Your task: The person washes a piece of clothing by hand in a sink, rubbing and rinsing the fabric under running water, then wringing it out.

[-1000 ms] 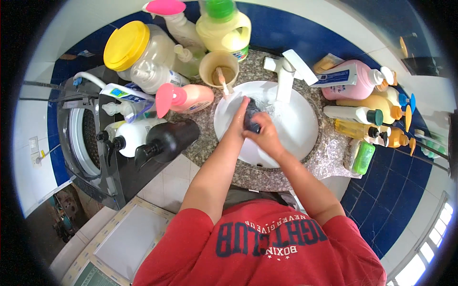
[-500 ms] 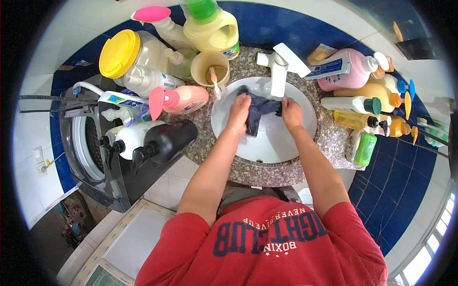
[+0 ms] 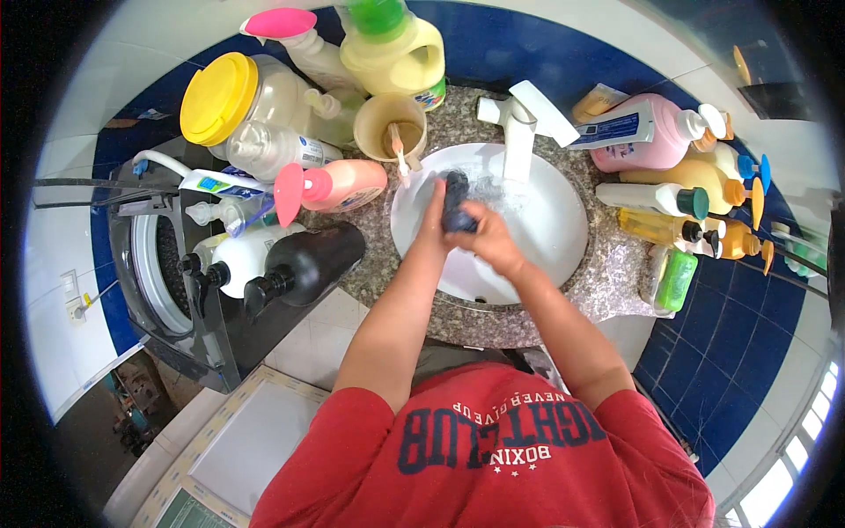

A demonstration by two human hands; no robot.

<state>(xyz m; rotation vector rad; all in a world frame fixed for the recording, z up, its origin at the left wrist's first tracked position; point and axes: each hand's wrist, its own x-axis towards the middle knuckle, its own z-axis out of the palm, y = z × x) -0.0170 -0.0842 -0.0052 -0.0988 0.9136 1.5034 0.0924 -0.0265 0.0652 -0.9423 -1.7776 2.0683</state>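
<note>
both bare hands were over the white oval basin (image 3: 554, 229), and a bunched dark cloth (image 3: 458, 218) lay between them, toward the basin's left side. the right hand (image 3: 493, 239) had its fingers curled in on the lower end of the cloth, a narrow grip with the knuckles uppermost. the left hand (image 3: 431, 220) was turned edge-on against the cloth's left side; its fingers were mostly hidden, so i could not tell how far they were bent. the upper end of the cloth stuck out past the hands (blurred a little there), and bright splashes of water showed just beside it, below the white tap (image 3: 521, 145).

the basin was set in a speckled stone counter (image 3: 493, 330). near its left rim stood a beige cup (image 3: 392, 123) with a pale pink handle leaning out, and a coral pump bottle (image 3: 348, 185) was close by. farther left was a black pump bottle (image 3: 321, 260). behind the cup stood a pale yellow jug (image 3: 374, 66) with a green cap. on the right, a white bottle (image 3: 647, 199) with a dark green cap lay among other bottles.
</note>
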